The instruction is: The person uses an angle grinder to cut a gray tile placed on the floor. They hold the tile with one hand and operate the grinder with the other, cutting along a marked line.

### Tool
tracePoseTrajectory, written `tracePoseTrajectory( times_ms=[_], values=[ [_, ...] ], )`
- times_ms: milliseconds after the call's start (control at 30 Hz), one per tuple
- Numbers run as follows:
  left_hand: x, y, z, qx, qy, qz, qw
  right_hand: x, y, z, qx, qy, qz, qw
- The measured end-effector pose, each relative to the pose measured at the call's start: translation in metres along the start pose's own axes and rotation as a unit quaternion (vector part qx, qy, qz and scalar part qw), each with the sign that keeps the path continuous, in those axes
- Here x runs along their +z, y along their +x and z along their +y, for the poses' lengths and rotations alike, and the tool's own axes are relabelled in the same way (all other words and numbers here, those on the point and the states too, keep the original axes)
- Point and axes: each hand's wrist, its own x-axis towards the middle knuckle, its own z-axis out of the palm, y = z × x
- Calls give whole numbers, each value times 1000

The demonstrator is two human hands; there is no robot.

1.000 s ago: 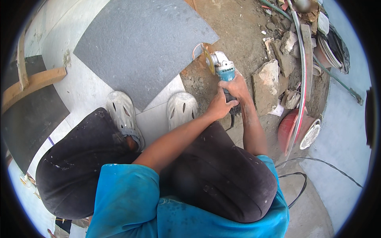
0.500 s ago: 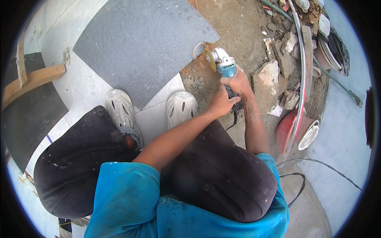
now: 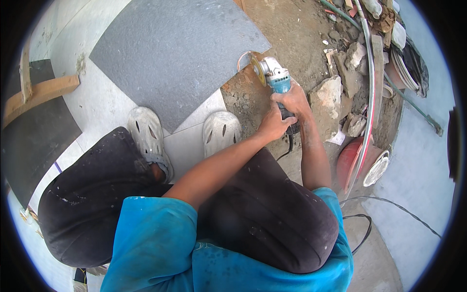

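Observation:
Both hands are closed around an angle grinder [image 3: 279, 82] with a blue-green body, a silver head and a yellowish disc. My right hand [image 3: 294, 101] wraps the body just behind the head. Lower down, my left hand [image 3: 273, 124] grips the dark rear handle. The disc stands on edge at the right corner of a large dark grey tile [image 3: 175, 53], beside a curved outline marked there. Whether the disc touches the tile, I cannot tell. Brown soil shows beneath that corner.
Broken stone pieces [image 3: 325, 100] and rubble lie to the right, along a long metal strip [image 3: 370, 73]. A red bucket [image 3: 348, 160] lies tipped nearby. A black cable [image 3: 408, 207] trails at lower right. At left, a wooden beam [image 3: 48, 92] crosses another dark tile [image 3: 36, 146].
Almost nothing differs. Both hands keep hold of the grinder at the tile's corner, and the whole view has shifted very slightly.

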Motion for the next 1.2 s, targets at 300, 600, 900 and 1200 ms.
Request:
tracePoseTrajectory(
  times_ms=[300, 600, 900, 1200],
  values=[
    [-1, 1, 2, 9, -10, 2, 1000, 1, 4, 4, -3, -1, 1, 1000],
    [0, 3, -2, 18, -21, 14, 1000, 2, 6, 1, -17, -4, 3, 1000],
    [1, 1, -5, 22, -26, 9, 999, 4, 1, 5, -3, 25, 10, 1000],
    [4, 0, -5, 20, -25, 19, 999, 5, 5, 14, -17, 7, -4, 1000]
  ],
)
